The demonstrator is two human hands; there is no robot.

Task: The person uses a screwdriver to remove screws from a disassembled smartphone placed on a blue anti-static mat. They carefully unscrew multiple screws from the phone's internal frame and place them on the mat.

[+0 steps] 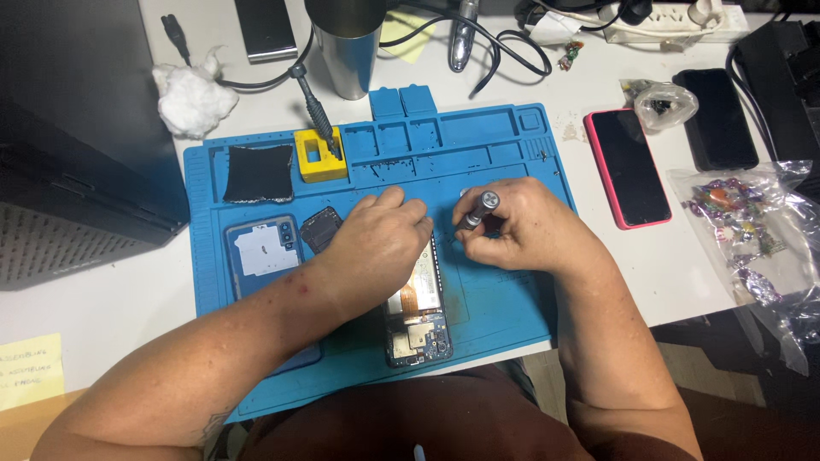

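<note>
Centrally, left hand (382,248) pressing opened phone (417,312), right hand (512,226) pinching screwdriver (478,209), near blue mat's (504,307) front edge.

Matt blue rubber mat (504,299); brushed metal screwdriver (478,207); glossy phone (628,166).

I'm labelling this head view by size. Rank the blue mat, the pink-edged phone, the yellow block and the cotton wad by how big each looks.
1. blue mat
2. pink-edged phone
3. cotton wad
4. yellow block, though close to the wad, so that order is unsure.
</note>
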